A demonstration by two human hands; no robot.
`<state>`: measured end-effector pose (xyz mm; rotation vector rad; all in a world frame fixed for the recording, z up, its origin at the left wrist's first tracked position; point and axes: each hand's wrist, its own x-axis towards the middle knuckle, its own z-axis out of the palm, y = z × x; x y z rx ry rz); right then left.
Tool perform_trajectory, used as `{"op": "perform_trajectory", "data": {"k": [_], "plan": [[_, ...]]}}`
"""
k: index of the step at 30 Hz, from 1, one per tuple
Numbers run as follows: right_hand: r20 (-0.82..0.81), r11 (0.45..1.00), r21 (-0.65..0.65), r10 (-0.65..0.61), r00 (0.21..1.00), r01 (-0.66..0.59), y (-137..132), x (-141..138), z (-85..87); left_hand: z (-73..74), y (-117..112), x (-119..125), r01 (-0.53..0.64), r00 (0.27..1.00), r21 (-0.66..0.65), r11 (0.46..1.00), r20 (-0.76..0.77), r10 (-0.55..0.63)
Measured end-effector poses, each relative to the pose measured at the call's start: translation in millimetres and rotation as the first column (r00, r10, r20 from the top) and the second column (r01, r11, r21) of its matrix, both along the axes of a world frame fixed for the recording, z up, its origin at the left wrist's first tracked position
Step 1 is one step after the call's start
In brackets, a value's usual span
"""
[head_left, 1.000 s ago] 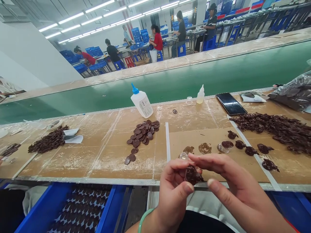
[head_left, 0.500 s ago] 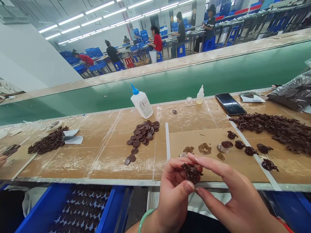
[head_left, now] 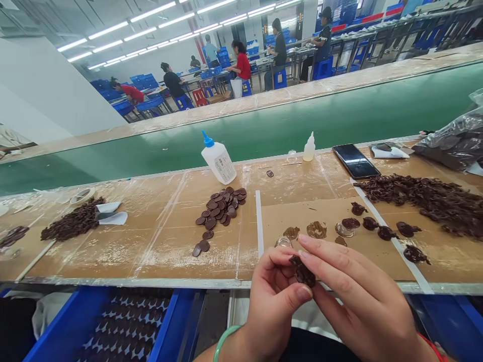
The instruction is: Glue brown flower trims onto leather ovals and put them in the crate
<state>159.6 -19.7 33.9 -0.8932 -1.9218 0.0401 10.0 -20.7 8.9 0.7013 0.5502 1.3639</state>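
Our left hand (head_left: 273, 296), with a green bangle (head_left: 223, 345) on its wrist, is half curled and has hold of a lumpy dark brown piece (head_left: 303, 273) between thumb and bent fingers. Our right hand (head_left: 358, 296) is partly open, its long fingers reaching over from the right and lying against the same piece. The fingers hide part of it, so we can't say for sure whether the right hand is gripping it or only touching it. The piece sits just above the front metal edge of the bench (head_left: 151, 282), and we can't tell what it is made of.

Beyond our hands lies a brown cardboard sheet (head_left: 324, 211) with dark smears, a small see-through dome (head_left: 344, 230) and several dark lumps on it. To its right is a large heap of dark scraps (head_left: 422, 203), and to its left a loose group of dark discs (head_left: 219, 211). A white glue bottle (head_left: 219, 161) with a blue cap, a small dropper bottle (head_left: 309, 149) and a phone (head_left: 354, 161) stand along the far edge. Below left, a blue crate (head_left: 62, 322) holds rows of dark discs.
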Motion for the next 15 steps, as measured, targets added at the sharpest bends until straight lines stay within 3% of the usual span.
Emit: {"op": "perform_trajectory", "data": {"k": [15], "plan": [[-0.073, 0.999, 0.015, -0.043, 0.996, 0.044, 3.4, 1.0, 0.8, -0.3, -1.4, -1.9, 0.032, 0.999, -0.073, 0.997, 0.003, -0.032]]}}
